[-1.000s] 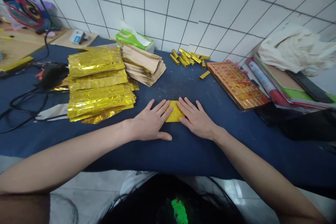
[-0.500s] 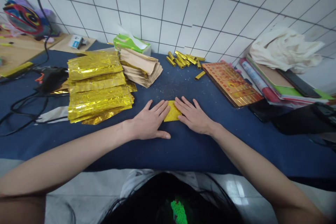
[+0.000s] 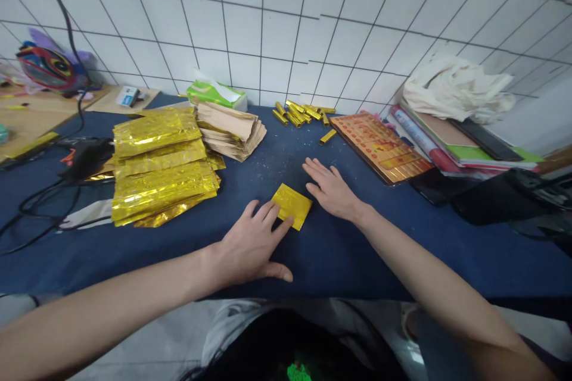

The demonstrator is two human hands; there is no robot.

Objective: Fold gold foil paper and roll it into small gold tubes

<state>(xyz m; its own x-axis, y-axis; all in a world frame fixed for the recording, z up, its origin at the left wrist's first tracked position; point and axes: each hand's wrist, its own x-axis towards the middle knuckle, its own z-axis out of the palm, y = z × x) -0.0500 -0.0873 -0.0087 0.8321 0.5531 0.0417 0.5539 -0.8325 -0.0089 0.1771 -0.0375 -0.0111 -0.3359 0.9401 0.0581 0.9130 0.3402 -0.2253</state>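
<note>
A small folded piece of gold foil paper point(image 3: 295, 205) lies flat and turned at an angle on the dark blue cloth point(image 3: 357, 262). My left hand point(image 3: 254, 238) rests on its left part with the fingers spread, and the fingertips cover that edge. To the right of the paper, my right hand point(image 3: 333, 190) is apart from it, fingers stretched out and holding nothing. A spread stack of gold foil sheets point(image 3: 161, 161) lies to the left, beside a stack of brown paper point(image 3: 230, 125).
Several small gold foil tubes point(image 3: 299, 113) lie near the tiled wall. An orange-red patterned pack point(image 3: 379, 146) lies to the right, beside books point(image 3: 473, 143) under a white cloth bag point(image 3: 456, 89). A green tissue pack point(image 3: 217, 95) stands behind; black cables point(image 3: 27, 208) lie left.
My right hand has lifted off the gold paper and moved away to its right. The paper has turned and shifted toward me, with my left hand still on it. The view has shifted slightly.
</note>
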